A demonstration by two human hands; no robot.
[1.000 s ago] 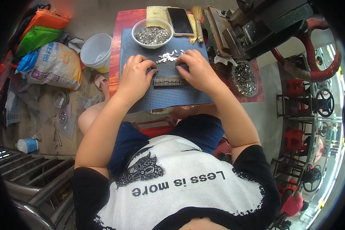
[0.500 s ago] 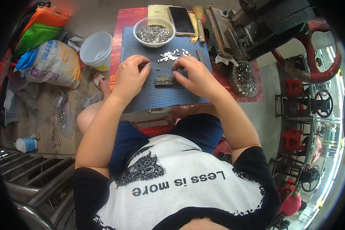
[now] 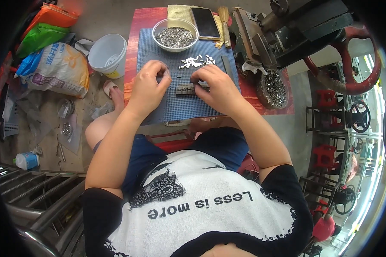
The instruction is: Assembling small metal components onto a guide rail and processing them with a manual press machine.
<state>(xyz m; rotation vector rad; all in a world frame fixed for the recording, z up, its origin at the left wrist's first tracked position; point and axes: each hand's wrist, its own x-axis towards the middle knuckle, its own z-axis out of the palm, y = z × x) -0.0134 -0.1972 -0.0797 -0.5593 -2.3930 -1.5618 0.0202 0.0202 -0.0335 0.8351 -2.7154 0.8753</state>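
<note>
My right hand [image 3: 217, 87] is over the right part of a small slotted metal block [image 3: 185, 90], thumb and index finger bent close together at the slots. Whatever lies between those fingertips is too small to make out. My left hand [image 3: 149, 85] hovers left of the block with fingers curled and thumb drawn in; its grip is hidden. A tiny dark piece [image 3: 179, 77] rests on the blue ribbed mat [image 3: 158, 112] between the hands. Just beyond them lies a loose pile of small whitish, shiny metal pieces [image 3: 194, 63].
Farther back stand a clear bowl [image 3: 176, 48] of metal pieces, a phone [image 3: 206, 22] and a short brush [image 3: 224, 25]. A flat dark bar [image 3: 227, 66] lies at the mat's right. Beyond it are another full container [image 3: 272, 89] and a machine with a red handwheel [image 3: 360, 83].
My right thumb and index finger have drawn closer together and shifted slightly left along the block. My left hand has barely moved. The whole view has shifted a little.
</note>
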